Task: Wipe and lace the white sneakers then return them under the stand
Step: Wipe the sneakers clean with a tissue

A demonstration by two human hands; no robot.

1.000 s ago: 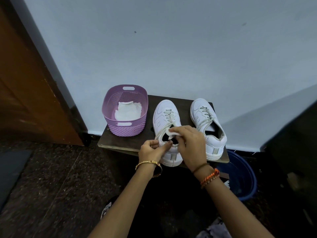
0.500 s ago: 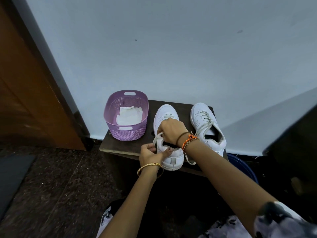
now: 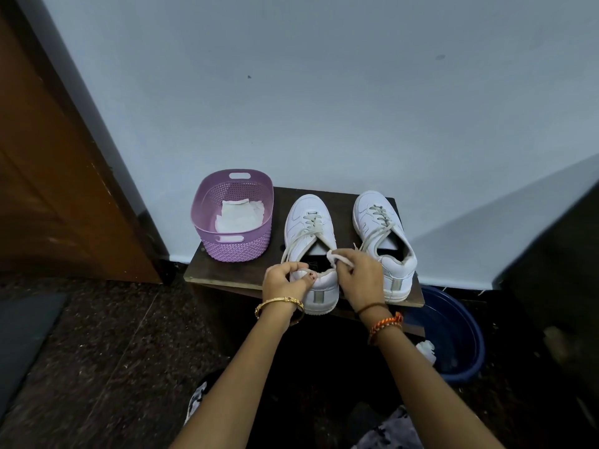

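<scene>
Two white sneakers stand side by side on a dark wooden stand [image 3: 233, 273], toes toward the wall. My left hand [image 3: 283, 280] grips the heel collar of the left sneaker [image 3: 308, 222], thumb over the rim. My right hand [image 3: 358, 277] pinches a small white wipe [image 3: 335, 256] against that sneaker's right collar edge. Its laces hang loose over the sides. The right sneaker [image 3: 379, 228] sits untouched beside my right hand, laces loose as well.
A purple perforated basket [image 3: 235, 244] holding white wipes [image 3: 240, 215] stands on the stand's left part. A blue basin [image 3: 453, 332] with a crumpled white wipe [image 3: 426, 350] sits on the floor at right. A brown door is at left, a wall behind.
My right hand has drawn back from the sneaker's toe and laces to its collar, the wipe showing in its fingers. My left hand stays on the heel.
</scene>
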